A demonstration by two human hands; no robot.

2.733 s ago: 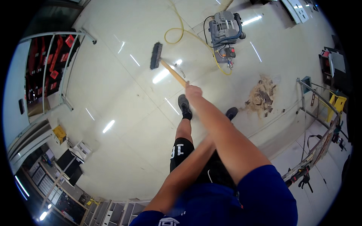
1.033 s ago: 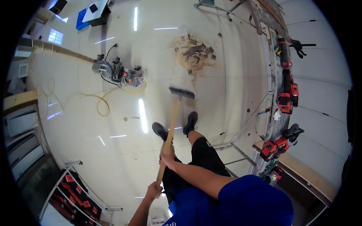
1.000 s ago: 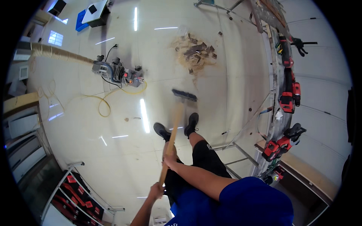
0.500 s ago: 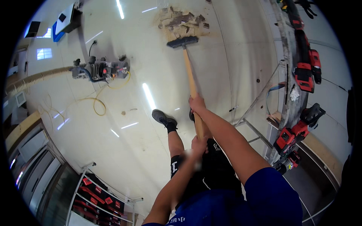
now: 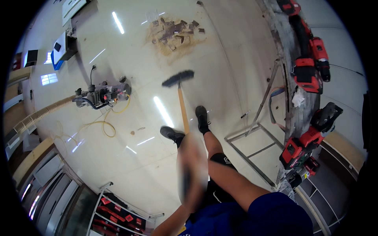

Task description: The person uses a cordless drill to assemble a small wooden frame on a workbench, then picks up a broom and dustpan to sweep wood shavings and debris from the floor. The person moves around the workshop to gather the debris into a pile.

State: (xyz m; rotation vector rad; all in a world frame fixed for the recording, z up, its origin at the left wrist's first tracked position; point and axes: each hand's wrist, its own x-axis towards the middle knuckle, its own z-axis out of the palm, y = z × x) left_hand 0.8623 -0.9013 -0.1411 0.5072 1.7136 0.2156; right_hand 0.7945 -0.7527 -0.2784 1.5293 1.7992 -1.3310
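Note:
A broom with a dark bristle head [image 5: 178, 78] and a pale wooden handle [image 5: 183, 110] stretches forward from my body over the floor. The handle runs into a smeared patch where my two hands meet. My right hand [image 5: 192, 153] is closed round the handle there, its outline blurred. Closer to my body, my left hand [image 5: 192, 188] lies in the same smear, its fingers not readable. Beyond the bristles lies a heap of broken brown pieces and tan dust [image 5: 175, 33], a gap of bare floor between them and the broom head.
A grey machine [image 5: 104, 94] with a ribbed hose [image 5: 43, 116] and a yellow line [image 5: 106, 126] stands at left. On the right are a metal frame [image 5: 252, 153] and a worn bench [image 5: 289, 74] with red power tools [image 5: 309, 74]. A rack of red-and-black items [image 5: 116, 214] stands lower left.
The broom head has come back toward me and slightly left, away from the heap. My hands have drawn back and left along with the handle. My right foot now shows beside the handle.

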